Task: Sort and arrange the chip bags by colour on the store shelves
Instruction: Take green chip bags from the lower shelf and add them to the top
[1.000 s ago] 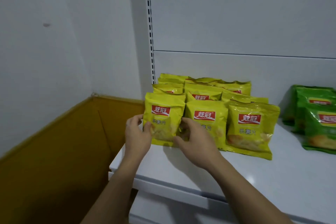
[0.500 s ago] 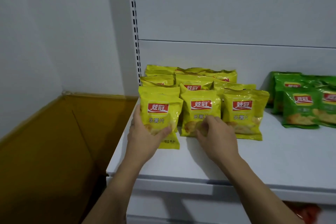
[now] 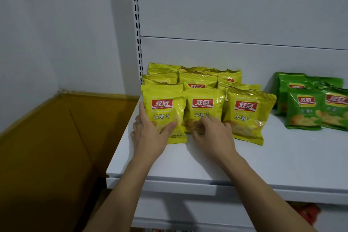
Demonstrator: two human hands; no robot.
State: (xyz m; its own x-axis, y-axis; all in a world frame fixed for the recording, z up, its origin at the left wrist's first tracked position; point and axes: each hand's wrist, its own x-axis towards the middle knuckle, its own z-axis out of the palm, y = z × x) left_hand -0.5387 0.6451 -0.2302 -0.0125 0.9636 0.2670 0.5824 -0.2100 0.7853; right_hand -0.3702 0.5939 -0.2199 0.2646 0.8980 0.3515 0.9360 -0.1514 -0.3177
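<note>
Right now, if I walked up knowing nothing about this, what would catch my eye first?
The block of yellow chip bags stands out first, packed in rows at the left end of the white shelf. The left hand grips the front-left yellow bag, while the right hand curls its fingers on the foot of the middle front bag. A smaller group of green chip bags sits apart at the right.

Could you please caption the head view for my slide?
Left hand grips the left yellow bag, right hand pinches the middle yellow bag; green bags further right.
</note>
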